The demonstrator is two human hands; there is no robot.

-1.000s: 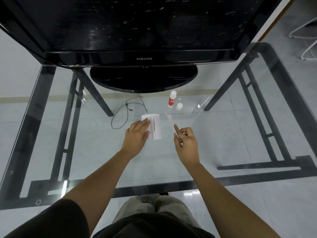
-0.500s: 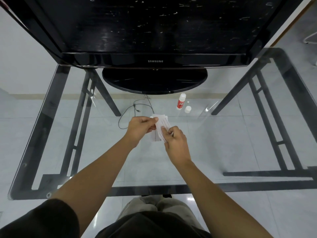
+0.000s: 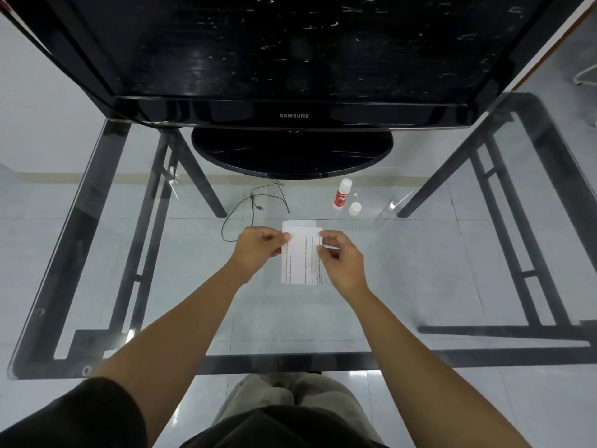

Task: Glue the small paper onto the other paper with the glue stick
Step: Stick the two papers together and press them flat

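Note:
A white printed paper (image 3: 302, 258) lies over the glass table, with a second white paper (image 3: 298, 224) showing past its far edge. My left hand (image 3: 260, 248) pinches the left edge near the top. My right hand (image 3: 340, 257) pinches the right edge near the top. Which of the two sheets each hand holds I cannot tell. The glue stick (image 3: 341, 198), white with a red label, stands uncapped beyond the papers to the right. Its white cap (image 3: 355, 208) rests beside it.
A black television (image 3: 290, 59) on a round base (image 3: 292, 155) fills the far side of the glass table (image 3: 420, 286). A thin black cable (image 3: 255, 205) lies left of the papers. The table's dark frame shows through the glass.
My right hand came in from the right and took the paper's right edge. My left hand went from resting flat on the paper to pinching it. The paper now sits straight between both hands.

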